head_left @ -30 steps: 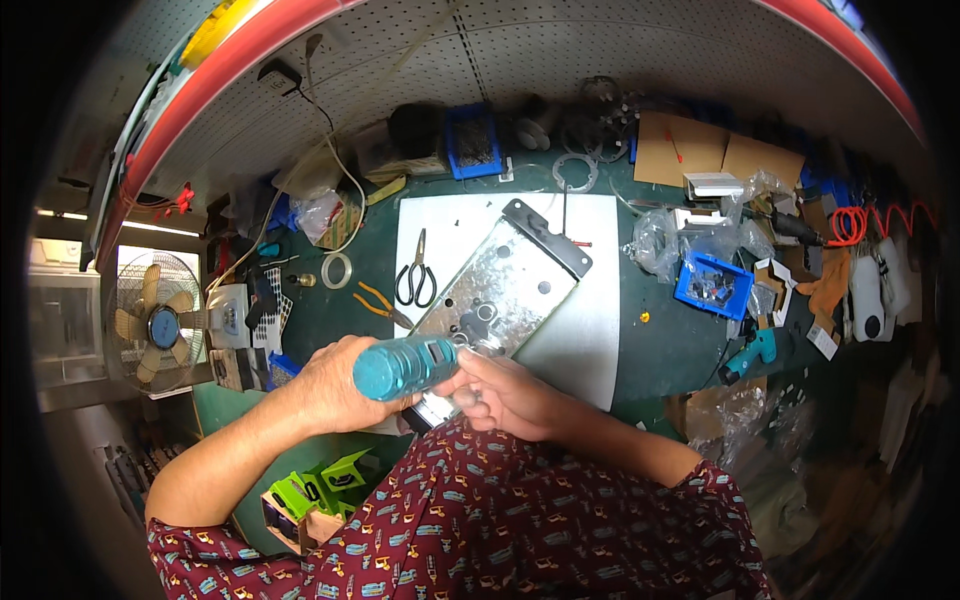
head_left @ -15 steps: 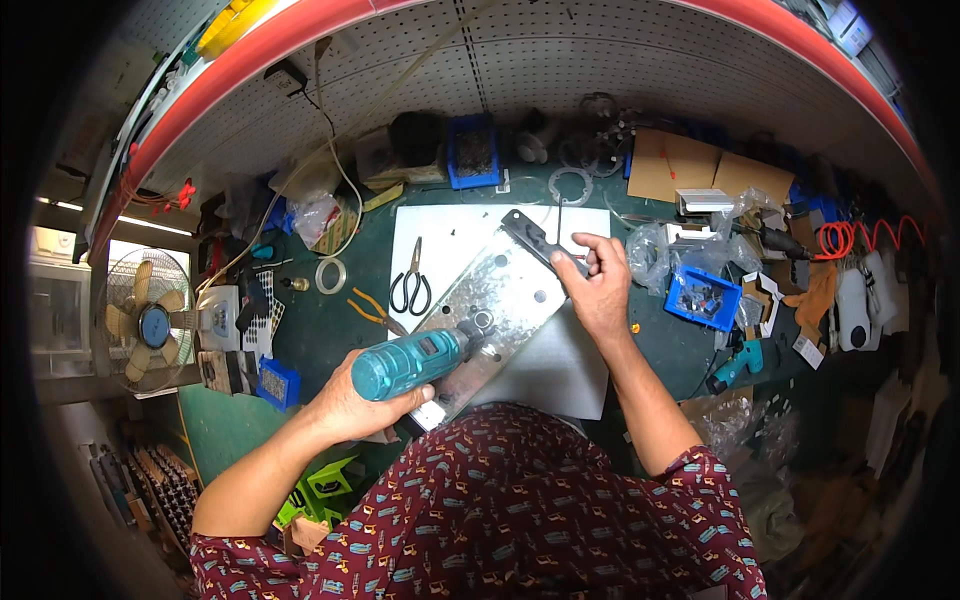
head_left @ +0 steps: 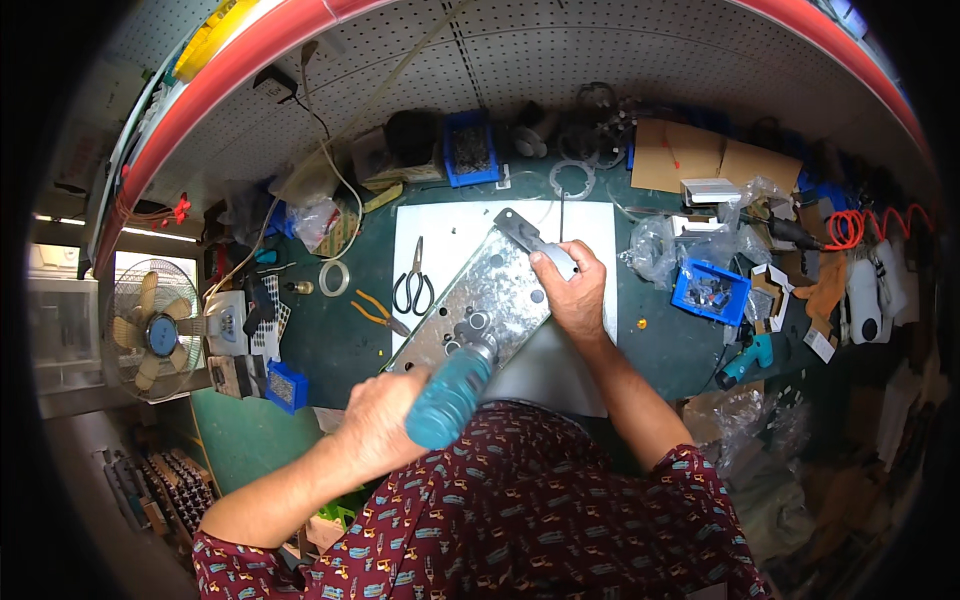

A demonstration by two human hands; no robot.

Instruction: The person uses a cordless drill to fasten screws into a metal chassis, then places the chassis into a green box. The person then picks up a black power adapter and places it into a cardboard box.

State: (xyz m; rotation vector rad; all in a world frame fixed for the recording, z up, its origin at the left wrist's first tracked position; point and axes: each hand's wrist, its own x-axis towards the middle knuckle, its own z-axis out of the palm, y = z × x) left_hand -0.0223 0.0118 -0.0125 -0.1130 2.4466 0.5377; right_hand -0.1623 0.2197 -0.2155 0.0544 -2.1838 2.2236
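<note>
My left hand (head_left: 378, 418) is wrapped around a teal cordless drill (head_left: 448, 402), its body tilted back toward me. The drill's nose is over the lower part of a silver metal plate (head_left: 475, 285) with round holes, lying slantwise; whether the tip touches is hidden. A dark flat bracket (head_left: 518, 230) lies along the plate's far right end. There my right hand (head_left: 578, 295) closes on the bracket, thumb on top and fingers curled. A thin dark rod (head_left: 562, 212) runs away from me beyond those fingers. White paper (head_left: 590, 222) lies underneath.
Black-handled scissors (head_left: 413, 285) and orange-handled pliers (head_left: 380, 313) lie left of the plate. Blue parts bins (head_left: 712, 292) and plastic bags (head_left: 652, 250) are on the right, near another teal power tool (head_left: 745, 362). A fan (head_left: 160, 330) stands far left.
The drill has swung right and its back end now tips down toward me, with its nose moved along the plate. My right hand has shifted slightly left and nearer, still on the bracket.
</note>
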